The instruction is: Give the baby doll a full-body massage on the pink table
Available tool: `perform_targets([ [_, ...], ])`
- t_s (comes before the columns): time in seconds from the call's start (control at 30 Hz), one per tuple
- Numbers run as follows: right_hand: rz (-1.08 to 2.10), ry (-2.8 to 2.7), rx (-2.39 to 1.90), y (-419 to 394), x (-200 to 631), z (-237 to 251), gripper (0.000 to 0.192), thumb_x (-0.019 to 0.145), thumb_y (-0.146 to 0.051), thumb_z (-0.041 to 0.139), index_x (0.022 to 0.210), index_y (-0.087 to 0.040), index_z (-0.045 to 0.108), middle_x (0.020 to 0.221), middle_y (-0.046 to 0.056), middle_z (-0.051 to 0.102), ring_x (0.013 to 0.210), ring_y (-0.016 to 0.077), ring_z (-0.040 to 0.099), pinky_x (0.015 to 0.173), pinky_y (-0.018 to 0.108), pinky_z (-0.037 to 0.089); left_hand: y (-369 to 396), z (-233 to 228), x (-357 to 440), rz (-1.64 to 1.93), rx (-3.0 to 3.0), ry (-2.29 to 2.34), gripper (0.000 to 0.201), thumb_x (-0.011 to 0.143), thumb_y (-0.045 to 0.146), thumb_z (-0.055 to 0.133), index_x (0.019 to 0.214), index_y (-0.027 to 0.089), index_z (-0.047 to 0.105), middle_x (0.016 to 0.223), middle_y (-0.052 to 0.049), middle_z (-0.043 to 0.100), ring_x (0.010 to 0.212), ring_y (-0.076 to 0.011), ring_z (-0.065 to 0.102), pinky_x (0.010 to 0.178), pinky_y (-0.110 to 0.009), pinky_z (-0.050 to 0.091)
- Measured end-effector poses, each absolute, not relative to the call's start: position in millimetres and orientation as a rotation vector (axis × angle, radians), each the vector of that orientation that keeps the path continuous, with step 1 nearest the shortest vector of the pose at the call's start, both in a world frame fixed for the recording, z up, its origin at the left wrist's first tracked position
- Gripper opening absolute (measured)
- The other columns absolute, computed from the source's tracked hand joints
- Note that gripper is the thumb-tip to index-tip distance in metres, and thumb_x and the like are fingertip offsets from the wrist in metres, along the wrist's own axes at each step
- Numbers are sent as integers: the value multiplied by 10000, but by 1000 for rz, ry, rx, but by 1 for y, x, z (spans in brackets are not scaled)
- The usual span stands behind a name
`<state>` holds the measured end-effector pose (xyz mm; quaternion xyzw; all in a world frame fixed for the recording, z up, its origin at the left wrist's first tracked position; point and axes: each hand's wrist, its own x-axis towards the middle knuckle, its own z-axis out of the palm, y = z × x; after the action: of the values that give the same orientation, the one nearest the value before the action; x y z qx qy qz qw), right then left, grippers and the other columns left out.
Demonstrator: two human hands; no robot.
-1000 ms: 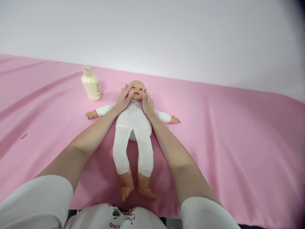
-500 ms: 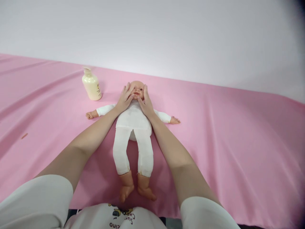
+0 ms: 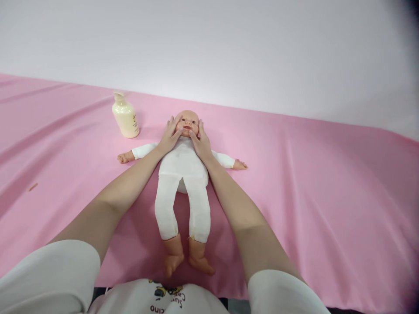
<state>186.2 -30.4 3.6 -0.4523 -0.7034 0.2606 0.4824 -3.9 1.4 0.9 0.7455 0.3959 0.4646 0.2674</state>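
A baby doll in a white suit lies on its back, its head away from me and its arms spread out. My left hand rests along the cheek on the left, thumb near the mouth corner. On the opposite cheek lies my right hand, its thumb by the chin and its fingers along the side of the head. Both hands are open, with stretched fingers touching the doll's head without gripping it. The eyes and mouth show between them.
A cream pump bottle stands to the left of the doll. Pink cloth with folds covers the table, and a white wall rises behind it. A small brownish strip lies at the far left.
My hands have slid slightly outward over the doll's cheeks. The left fingers have moved off the eye they partly covered, so both eyes now show. The doll's body and bottle stay in place.
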Motion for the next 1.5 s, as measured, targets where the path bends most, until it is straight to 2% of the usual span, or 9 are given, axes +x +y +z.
perform_targets([
  [0.17,568,-1743,-1034,-40,182,14,798,943,-726,404,1587,-266,305,1706,5,171,1595,210,99,1310,442,146,2,7,-4,1349,2275,899,681,993,687,260,1439,264,553,1654,-75,319,1579,-255,152,1294,-483,39],
  [0.3,520,-1813,-1000,-37,183,15,709,954,-730,352,1538,-332,403,1711,-58,127,1596,212,97,1308,455,157,4,6,-4,1342,2300,875,694,987,693,270,1439,250,554,1663,-90,293,1575,-262,169,1292,-484,42],
  [0.53,588,-1784,-992,-31,183,9,1087,824,-767,584,1628,-302,20,1724,-1,-8,1600,241,-3,1306,490,93,8,2,-4,1271,2129,951,812,910,677,534,1570,244,344,1680,-104,238,1589,-298,37,1287,-498,-36],
  [0.67,803,-1669,-1041,-27,183,3,1267,772,-743,673,1590,-303,-190,1719,24,72,1587,250,154,1289,502,195,8,-4,-1,1221,1801,1019,969,838,602,680,1609,244,215,1702,-98,155,1586,-329,43,1294,-505,59],
  [0.8,970,-1598,-1077,-27,184,4,1360,728,-669,764,1582,-267,-215,1687,72,227,1516,279,358,1243,503,324,2,0,-1,1208,1655,930,1110,771,529,776,1626,197,150,1699,-122,135,1577,-354,101,1295,-496,141],
  [1.03,1033,-1528,-1091,-34,189,17,1308,706,-484,828,1625,-173,-50,1643,131,332,1484,295,412,1226,448,370,-8,8,-7,1167,1592,853,1225,673,419,866,1633,248,124,1697,-99,144,1575,-379,76,1291,-535,142],
  [1.23,1029,-1457,-1023,-33,191,13,1122,688,-403,818,1609,-179,217,1619,104,388,1426,269,497,1214,438,399,-6,8,-6,1173,1635,868,1112,741,396,800,1626,312,131,1703,-49,145,1586,-334,45,1292,-519,98],
  [1.37,867,-1382,-1003,-32,191,9,860,669,-440,832,1425,-138,553,1533,137,512,1431,283,487,1236,474,359,-9,12,-6,1185,1700,887,1041,742,409,793,1607,283,230,1685,-80,217,1578,-325,119,1280,-498,151],
  [1.5,824,-1359,-964,-35,190,8,727,651,-479,848,1281,-182,641,1484,139,567,1390,284,532,1205,507,400,-9,24,-9,1257,1515,859,926,766,486,771,1551,208,364,1640,-136,321,1537,-310,276,1245,-441,268],
])
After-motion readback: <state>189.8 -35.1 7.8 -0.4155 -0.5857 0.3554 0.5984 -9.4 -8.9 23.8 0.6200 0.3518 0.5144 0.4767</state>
